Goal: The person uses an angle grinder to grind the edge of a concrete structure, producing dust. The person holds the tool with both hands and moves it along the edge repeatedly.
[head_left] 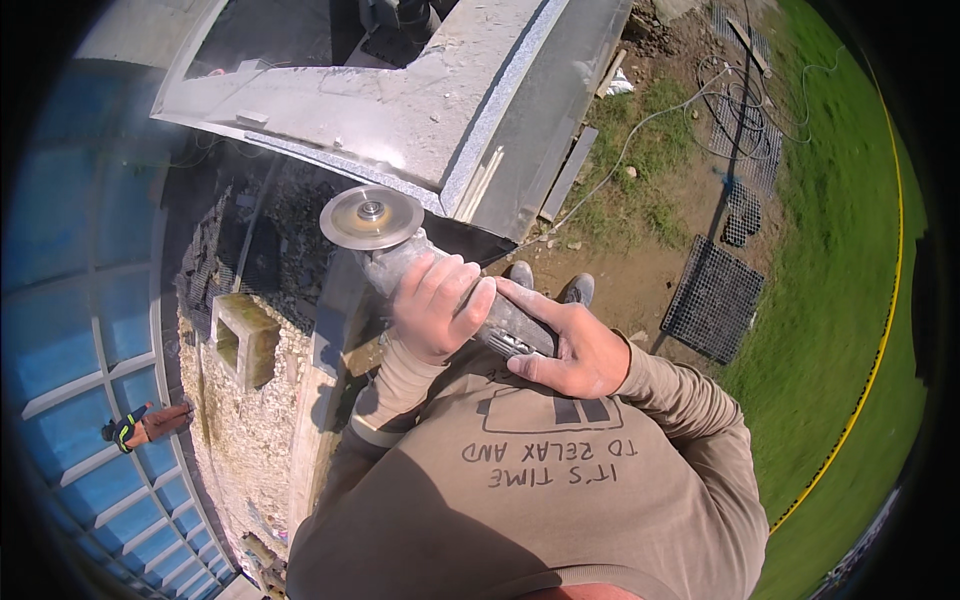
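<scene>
An angle grinder point(515, 325), grey with dust, is held up in front of my chest. My left hand point(435, 305) is wrapped around its front part, just behind the disc. Farther back, my right hand point(575, 345) grips the body near its vents. The round metal cutting disc point(371, 217) faces up and appears close to the speckled stone edging point(400, 185); I cannot tell whether they touch. This edging borders a pale, dusty slab point(400, 110) that has a dark opening. Whitish dust lies and hangs near the slab's corner.
A hollow concrete block point(243, 342) sits on gravel to the left. Another person point(145, 425) is by the blue panelled wall point(60, 340). At right, black plastic grids point(712, 300), a cable point(640, 135) and yellow tape point(850, 425) lie over soil and grass.
</scene>
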Action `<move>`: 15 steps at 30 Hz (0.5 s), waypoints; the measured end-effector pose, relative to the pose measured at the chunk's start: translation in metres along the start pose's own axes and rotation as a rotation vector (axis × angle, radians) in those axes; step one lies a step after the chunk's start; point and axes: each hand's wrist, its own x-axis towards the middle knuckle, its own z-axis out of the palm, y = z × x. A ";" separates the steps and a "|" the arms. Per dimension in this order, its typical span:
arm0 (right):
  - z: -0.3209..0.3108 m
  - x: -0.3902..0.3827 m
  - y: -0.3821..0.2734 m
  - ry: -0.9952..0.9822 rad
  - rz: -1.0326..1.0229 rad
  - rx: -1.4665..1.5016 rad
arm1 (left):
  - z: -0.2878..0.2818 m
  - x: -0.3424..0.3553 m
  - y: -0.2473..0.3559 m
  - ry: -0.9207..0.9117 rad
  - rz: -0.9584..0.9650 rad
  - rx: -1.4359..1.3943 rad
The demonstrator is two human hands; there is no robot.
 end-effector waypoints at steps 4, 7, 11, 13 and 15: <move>0.000 -0.009 -0.001 0.012 -0.016 0.001 | -0.002 0.000 0.010 -0.015 -0.003 0.001; 0.003 -0.005 0.002 0.052 -0.126 -0.043 | -0.001 0.000 0.011 -0.006 -0.001 0.010; 0.001 0.000 0.002 0.037 -0.063 -0.005 | 0.002 0.000 0.003 0.005 -0.011 0.003; -0.001 0.004 0.001 0.002 0.020 0.002 | 0.003 -0.001 -0.003 0.007 -0.013 -0.004; -0.002 0.010 0.001 -0.019 0.054 -0.001 | 0.005 -0.002 -0.009 0.009 -0.010 -0.016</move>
